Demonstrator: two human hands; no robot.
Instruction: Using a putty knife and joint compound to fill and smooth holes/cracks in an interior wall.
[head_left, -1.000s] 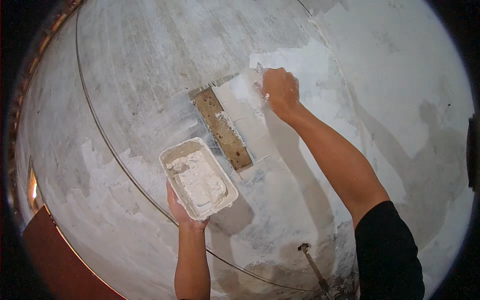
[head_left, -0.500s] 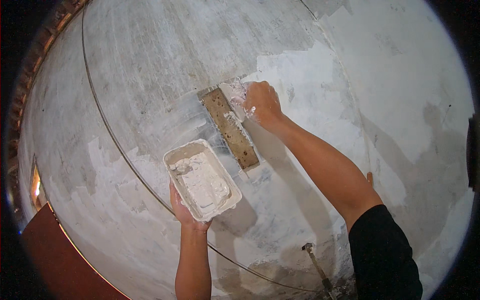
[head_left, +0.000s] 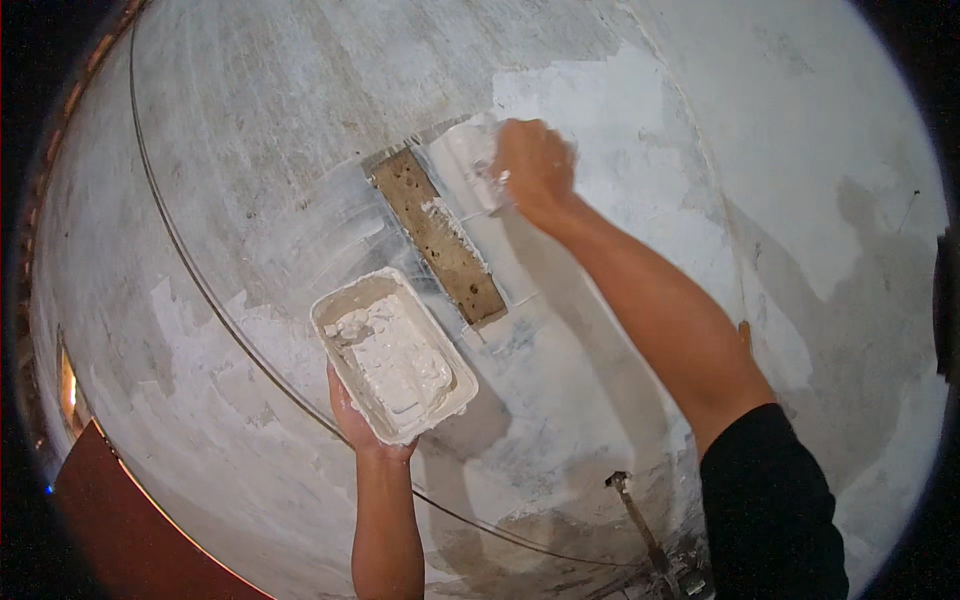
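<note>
In the left hand [head_left: 362, 432] — a rectangular tub [head_left: 362, 295] of lumpy paste [head_left: 400, 355].

No writing, label, brand, number or sign could be read on anything that was in view.

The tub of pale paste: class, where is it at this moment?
In the head view, the tub of pale paste is left of centre, held up by the left hand, just below and left of the long brown strip.
</note>
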